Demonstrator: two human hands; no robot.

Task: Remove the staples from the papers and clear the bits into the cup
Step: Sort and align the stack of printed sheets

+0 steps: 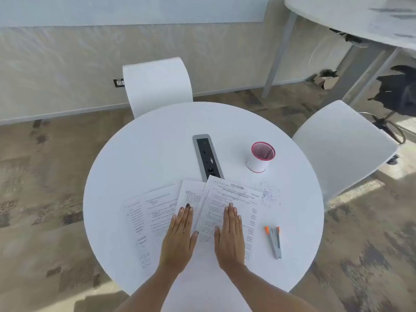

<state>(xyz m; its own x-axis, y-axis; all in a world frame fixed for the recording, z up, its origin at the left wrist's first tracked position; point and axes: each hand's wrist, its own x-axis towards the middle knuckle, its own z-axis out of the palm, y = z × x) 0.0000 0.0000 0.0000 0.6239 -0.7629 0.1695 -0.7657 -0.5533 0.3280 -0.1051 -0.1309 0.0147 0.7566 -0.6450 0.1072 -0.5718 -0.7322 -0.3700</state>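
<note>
White papers (225, 194) fanned near on the table (146, 154), left hand (179, 239) and right hand (229, 239) flat on them, each grip released, likely pinning sheets steady; staple bits (267, 195) lie loose just right of the papers, pink-rimmed cup (261, 158) farther back, staple remover (274, 242) parked near right.

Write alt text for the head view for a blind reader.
The left hand and right hand lie flat on printed papers fanned across a round white table. Right of them lie a staple remover and scattered bits, with a pink-rimmed cup beyond.
</note>
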